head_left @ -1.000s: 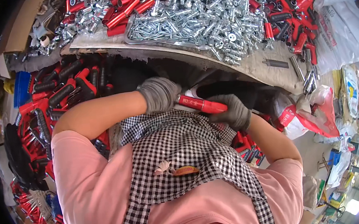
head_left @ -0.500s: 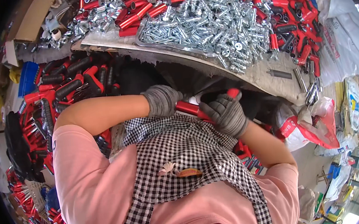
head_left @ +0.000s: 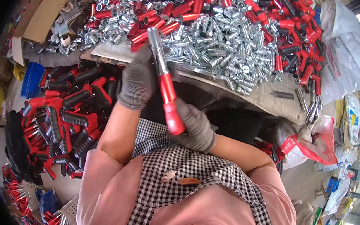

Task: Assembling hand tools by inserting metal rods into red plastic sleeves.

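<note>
A long tubular piece (head_left: 168,89), red below and shiny chrome above, stands slanting in front of my apron, its chrome end pointing away from me. My right hand (head_left: 194,127), in a grey knit glove, is closed around its red lower part. Close against the chrome part is my gloved left hand (head_left: 137,79), at the edge of the bench. Its fingers are blurred and partly behind the tube, so their grip is unclear. Just beyond lie red tube pieces (head_left: 148,19) and a heap of small silvery metal fittings (head_left: 217,49).
Red-and-black handled tools (head_left: 73,101) are piled at my left, near a blue bin (head_left: 32,79). More red handles (head_left: 296,25) lie at the bench's right, beside a white plastic bag (head_left: 342,51). A cardboard box (head_left: 45,17) stands at the far left.
Both hands have shifted, the left one forward to the bench edge. The tubular piece has swung from lying crosswise to pointing away from me, and its chrome part now shows.
</note>
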{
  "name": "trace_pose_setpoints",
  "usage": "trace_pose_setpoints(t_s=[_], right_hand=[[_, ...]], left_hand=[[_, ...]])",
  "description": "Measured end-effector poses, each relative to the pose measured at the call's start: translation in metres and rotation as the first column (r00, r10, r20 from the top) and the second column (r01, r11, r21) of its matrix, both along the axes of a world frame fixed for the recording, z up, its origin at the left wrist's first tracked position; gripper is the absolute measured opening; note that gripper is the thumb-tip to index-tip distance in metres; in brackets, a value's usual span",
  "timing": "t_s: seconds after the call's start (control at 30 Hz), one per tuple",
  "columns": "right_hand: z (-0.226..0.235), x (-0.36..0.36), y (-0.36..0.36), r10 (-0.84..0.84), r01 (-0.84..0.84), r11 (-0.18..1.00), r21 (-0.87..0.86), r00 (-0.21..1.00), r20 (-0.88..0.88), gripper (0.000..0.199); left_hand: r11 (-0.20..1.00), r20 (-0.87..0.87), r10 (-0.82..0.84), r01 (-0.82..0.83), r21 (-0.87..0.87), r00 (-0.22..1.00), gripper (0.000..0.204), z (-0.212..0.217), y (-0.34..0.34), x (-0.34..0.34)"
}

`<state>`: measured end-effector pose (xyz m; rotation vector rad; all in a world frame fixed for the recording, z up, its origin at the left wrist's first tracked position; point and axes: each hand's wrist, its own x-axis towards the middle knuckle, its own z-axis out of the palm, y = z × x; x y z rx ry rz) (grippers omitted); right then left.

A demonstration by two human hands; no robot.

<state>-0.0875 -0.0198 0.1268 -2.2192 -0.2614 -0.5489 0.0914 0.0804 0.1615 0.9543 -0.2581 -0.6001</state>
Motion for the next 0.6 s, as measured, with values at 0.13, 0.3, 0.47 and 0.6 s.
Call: trace_pose_setpoints(t_s=[0.13,0.3,0.47,0.6], right_hand=[[0.034,0.035,-0.027,0.299,-0.36,0.927,-0.107,0.879,-0.371,0.07],[0.071,0.114,-0.081,-0.566,0.209,0.761,-0.614,0.675,-0.472,0.055],[0.04,0.164,-0.119,-0.604,0.053,0.704,-0.708,0.57,-0.557,0.048],[0.042,0.136,-0.131,-0.328,0.266,0.944,-0.193,0.717,-0.615,0.031]], left_hand=[[0.969,-0.102,-0.237,0.228,-0.097,0.966,0.056,-0.003,0.021,0.0],[0.851,0.0,-0.519,0.517,0.086,0.855,0.035,-0.015,0.034,-0.016],[0.724,0.0,-0.672,0.657,0.211,0.741,0.036,-0.024,0.022,-0.028],[0.782,0.195,-0.624,0.597,0.18,0.757,0.04,-0.032,0.021,-0.027]])
